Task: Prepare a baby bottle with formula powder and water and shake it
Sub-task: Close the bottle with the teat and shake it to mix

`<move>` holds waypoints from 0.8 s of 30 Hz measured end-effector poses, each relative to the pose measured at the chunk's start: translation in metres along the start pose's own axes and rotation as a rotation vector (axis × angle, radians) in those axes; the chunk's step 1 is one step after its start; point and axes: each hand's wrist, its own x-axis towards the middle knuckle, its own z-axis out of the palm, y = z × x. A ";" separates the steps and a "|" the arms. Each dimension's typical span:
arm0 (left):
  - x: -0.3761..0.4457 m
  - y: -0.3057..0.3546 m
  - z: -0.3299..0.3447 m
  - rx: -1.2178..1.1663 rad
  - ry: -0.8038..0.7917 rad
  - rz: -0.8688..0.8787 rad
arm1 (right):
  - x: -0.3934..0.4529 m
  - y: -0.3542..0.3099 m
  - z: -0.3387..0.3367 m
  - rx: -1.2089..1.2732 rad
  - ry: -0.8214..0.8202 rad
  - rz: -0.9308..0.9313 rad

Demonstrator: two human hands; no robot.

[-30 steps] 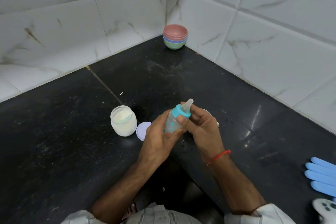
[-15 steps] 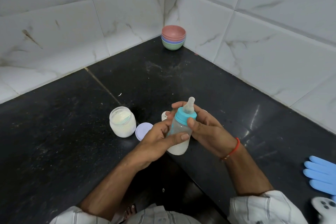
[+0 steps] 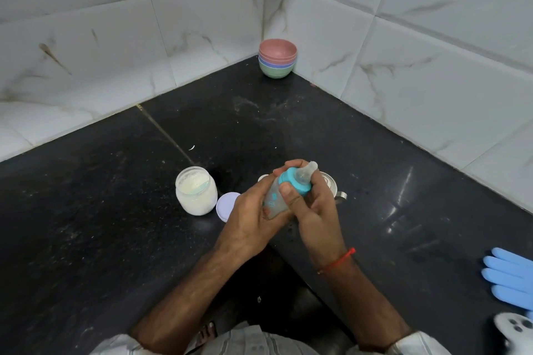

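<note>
A: Item one, far left?
B: Tabletop (image 3: 86, 210), black stone, set into a corner of white marbled wall tiles (image 3: 86, 37). A faint dusting marks it toward the corner.

A: Next item?
B: Formula jar (image 3: 196, 194), clear glass, lid off, upright, pale powder inside. Its lid (image 3: 225, 206), round and pale lilac, lies flat just beside it on the right, partly hidden by the left hand.

A: The hands?
B: Left hand (image 3: 251, 228), fingers curled shut round the lower body of the baby bottle (image 3: 277, 199). Right hand (image 3: 311, 204), closed on the upper end, thumb pressed on the teal collar (image 3: 297, 184), fingers wrapped behind. A red thread (image 3: 337, 261) circles the right wrist.

A: The bottle itself?
B: Clear body with teal markings, teat (image 3: 307, 171) fitted, tilted with the teat up and to the right, held off the tabletop between both hands, near the jar.

A: Behind the hands?
B: A metal vessel (image 3: 331, 184), mostly hidden; its kind cannot be told.

A: Further back?
B: Stacked bowls (image 3: 277, 58), pink on top, blue and green beneath, in the far corner, well apart.

A: Far right?
B: A blue glove (image 3: 507, 277) at the frame edge; below it a white device (image 3: 516, 328), partly cut off.
</note>
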 end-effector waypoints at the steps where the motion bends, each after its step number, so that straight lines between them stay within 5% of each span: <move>1: 0.001 0.001 -0.001 0.015 -0.015 -0.015 | 0.001 -0.002 -0.001 0.006 -0.018 0.014; 8: 0.008 -0.005 -0.006 -0.179 -0.075 -0.112 | 0.009 -0.017 -0.024 -0.049 -0.323 0.093; 12: 0.008 -0.009 -0.009 -0.158 -0.057 -0.057 | 0.013 -0.019 -0.036 -0.197 -0.339 0.114; 17: 0.003 -0.009 -0.013 -0.152 -0.124 -0.017 | 0.013 -0.025 -0.034 -0.299 -0.134 0.020; 22: -0.004 -0.014 -0.019 -0.119 -0.025 -0.015 | 0.004 -0.055 -0.027 -0.178 0.224 -0.433; 24: -0.003 -0.018 -0.021 -0.109 0.066 -0.054 | 0.005 -0.052 -0.028 -0.336 0.273 -0.557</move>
